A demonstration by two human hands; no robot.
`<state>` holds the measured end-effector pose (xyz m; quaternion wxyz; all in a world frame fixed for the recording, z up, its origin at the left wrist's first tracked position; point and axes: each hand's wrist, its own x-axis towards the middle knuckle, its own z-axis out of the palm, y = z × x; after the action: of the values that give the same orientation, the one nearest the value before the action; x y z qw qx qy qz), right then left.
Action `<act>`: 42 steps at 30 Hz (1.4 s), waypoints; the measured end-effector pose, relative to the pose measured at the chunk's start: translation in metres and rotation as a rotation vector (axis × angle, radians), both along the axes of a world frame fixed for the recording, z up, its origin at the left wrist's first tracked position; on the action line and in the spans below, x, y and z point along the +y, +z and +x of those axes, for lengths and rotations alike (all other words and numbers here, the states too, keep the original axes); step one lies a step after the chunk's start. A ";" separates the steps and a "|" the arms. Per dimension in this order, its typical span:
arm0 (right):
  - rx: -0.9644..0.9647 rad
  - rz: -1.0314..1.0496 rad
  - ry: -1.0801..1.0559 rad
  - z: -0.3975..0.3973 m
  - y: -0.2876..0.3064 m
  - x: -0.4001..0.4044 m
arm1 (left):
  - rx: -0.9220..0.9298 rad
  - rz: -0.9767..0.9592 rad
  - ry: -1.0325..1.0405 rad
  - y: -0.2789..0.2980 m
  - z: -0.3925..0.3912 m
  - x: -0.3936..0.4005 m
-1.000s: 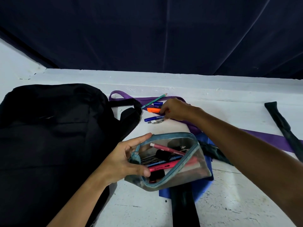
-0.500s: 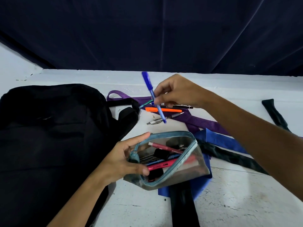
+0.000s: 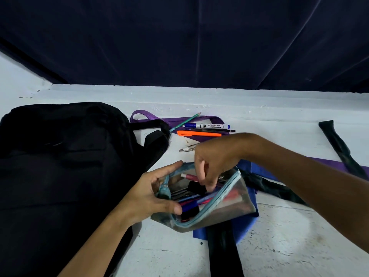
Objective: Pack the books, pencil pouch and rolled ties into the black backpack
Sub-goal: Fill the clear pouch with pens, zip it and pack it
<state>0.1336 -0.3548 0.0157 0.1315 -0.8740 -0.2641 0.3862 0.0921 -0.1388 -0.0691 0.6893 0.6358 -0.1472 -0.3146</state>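
Pen transfer complete: our right hand (image 3: 214, 158), which lifted the blue pen (image 3: 191, 204), now reaches into the pencil pouch (image 3: 225, 204), grip unclear. Left hand (image 3: 153, 194) holds the pouch open on the bench (image 3: 279, 246); four pens remain out.

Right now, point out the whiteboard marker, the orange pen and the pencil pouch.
whiteboard marker (image 3: 207, 126), head view, on its white labelled barrel.
orange pen (image 3: 199, 133), head view, mid-barrel.
pencil pouch (image 3: 229, 204), head view, on its clear side wall.
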 end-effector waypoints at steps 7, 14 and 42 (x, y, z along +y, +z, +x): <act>-0.430 0.348 -0.539 0.059 -0.023 -0.038 | -0.014 0.017 -0.004 0.001 -0.001 0.000; -0.450 0.228 -0.469 0.065 -0.092 -0.040 | -0.023 0.036 -0.013 0.003 -0.001 0.000; -0.057 0.115 -0.065 -0.004 -0.012 -0.008 | -0.005 -0.033 0.006 0.002 -0.002 -0.002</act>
<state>0.1294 -0.3627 0.0040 0.1863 -0.8838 -0.2607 0.3410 0.0899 -0.1404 -0.0672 0.7002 0.6256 -0.1522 -0.3086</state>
